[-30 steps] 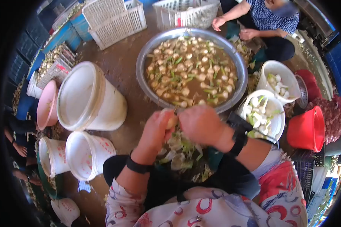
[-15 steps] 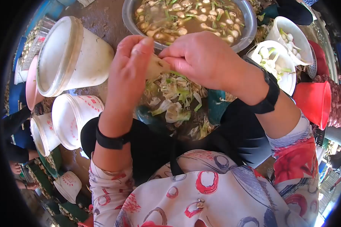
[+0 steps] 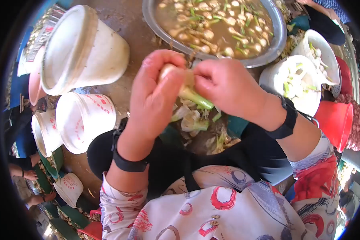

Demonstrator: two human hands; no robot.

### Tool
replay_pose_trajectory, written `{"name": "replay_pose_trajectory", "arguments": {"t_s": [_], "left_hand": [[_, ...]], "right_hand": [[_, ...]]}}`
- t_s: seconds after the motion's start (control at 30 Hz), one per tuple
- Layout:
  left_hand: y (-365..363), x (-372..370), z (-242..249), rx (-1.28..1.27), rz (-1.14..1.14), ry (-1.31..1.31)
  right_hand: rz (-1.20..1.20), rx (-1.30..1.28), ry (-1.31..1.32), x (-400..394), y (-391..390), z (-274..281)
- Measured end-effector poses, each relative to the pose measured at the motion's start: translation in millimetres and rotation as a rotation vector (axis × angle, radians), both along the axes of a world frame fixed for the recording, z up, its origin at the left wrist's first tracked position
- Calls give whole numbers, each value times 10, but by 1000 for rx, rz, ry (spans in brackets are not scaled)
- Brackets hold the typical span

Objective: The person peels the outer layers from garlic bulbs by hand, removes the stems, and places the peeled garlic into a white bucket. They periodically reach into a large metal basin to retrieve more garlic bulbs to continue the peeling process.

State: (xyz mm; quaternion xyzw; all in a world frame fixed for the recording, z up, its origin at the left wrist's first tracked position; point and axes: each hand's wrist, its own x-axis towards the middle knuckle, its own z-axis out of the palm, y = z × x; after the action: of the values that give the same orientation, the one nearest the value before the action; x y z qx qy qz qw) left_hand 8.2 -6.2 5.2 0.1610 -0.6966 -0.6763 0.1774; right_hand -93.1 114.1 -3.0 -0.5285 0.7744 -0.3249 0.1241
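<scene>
Pale white garlic bulb with green stalk [image 3: 180, 82] is gripped between left hand [image 3: 156, 98] and right hand [image 3: 224, 86], above the peel heap [image 3: 196, 124] near the steel basin's [image 3: 276, 48] near rim; skins are best stripped downward, bulb pinched firmly.

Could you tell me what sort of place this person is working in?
Probably an outdoor produce-cleaning spot on bare ground: a wide metal basin of bulbs soaking in muddy water, white buckets lying around, and peelings piled beneath both hands.
</scene>
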Motion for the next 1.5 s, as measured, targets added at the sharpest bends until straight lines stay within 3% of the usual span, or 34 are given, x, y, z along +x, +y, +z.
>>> {"name": "replay_pose_trajectory", "arguments": {"t_s": [0.07,0.13,0.17,0.27,0.33,0.4,0.43,0.47,0.53,0.57,0.63,0.7,0.73,0.77,0.8,0.83,0.87,0.9,0.97,1.03,1.07,1.13,1.17,1.2,1.27,1.3,1.33,1.4,1.43,1.5], "left_hand": [[-80,19,66,41,-108,52],[-32,36,95,228,-123,213],[-36,43,39,330,-72,166],[-151,45,-51,469,1,191],[-128,29,-27,421,71,175],[-80,36,-36,166,105,133],[-80,62,-25,84,49,119],[-84,68,5,78,39,123],[-84,72,69,-181,-81,175],[-89,69,78,-193,-89,196],[-70,86,115,-266,-130,223],[-26,98,156,-343,-175,254],[24,96,164,-172,-80,242],[45,95,170,0,20,229],[27,98,169,-7,21,234],[4,97,153,-15,44,29],[-4,94,126,-19,67,-178],[1,100,82,-159,155,-143],[-4,88,59,-48,126,-37],[-12,104,95,64,102,74],[-36,140,147,186,-30,41],[-67,143,197,304,-164,14],[-72,136,208,561,-200,122],[-83,125,218,815,-234,234],[-143,102,131,831,-304,288],[-140,107,133,920,-227,297],[-142,115,131,1008,-148,310],[-155,128,89,957,-126,320],[-164,138,72,955,-92,317],[-172,141,63,955,-50,311]], "right_hand": [[-213,-25,-445,-107,-34,-72],[-265,-99,-442,-176,-48,-11],[-317,-144,-468,-180,-64,43],[-185,-164,-413,-83,-128,170],[-85,-143,-456,-54,-129,221],[116,-45,-545,-45,-95,248],[130,-37,-253,-8,-112,216],[121,-45,-249,-19,-112,218],[2,96,-794,-56,-113,246],[-3,86,-792,-55,-110,264],[-63,247,-1035,-52,-105,305],[-134,173,-1065,-9,-109,206],[-197,113,-1093,22,-119,193],[-193,106,-1088,66,-122,198],[-272,-97,-703,123,-128,211],[-345,-290,-312,149,-132,226],[-346,-292,-310,151,-131,246],[-336,-297,-277,148,-129,266],[-330,-303,-244,119,-130,264],[-302,-143,-806,-37,-160,249],[-301,-148,-800,-142,-141,282],[-341,-328,-1370,-334,-73,408],[-422,-364,-1452,-338,-100,510],[-415,-365,-1446,-346,-101,542],[-361,-512,-1250,-321,-103,560],[-352,-370,-842,-411,-85,528],[-344,-377,-845,-409,-91,422],[-142,-66,253,-381,-102,73],[-99,156,347,-280,-69,67],[-152,11,194,-257,-104,80]]}}
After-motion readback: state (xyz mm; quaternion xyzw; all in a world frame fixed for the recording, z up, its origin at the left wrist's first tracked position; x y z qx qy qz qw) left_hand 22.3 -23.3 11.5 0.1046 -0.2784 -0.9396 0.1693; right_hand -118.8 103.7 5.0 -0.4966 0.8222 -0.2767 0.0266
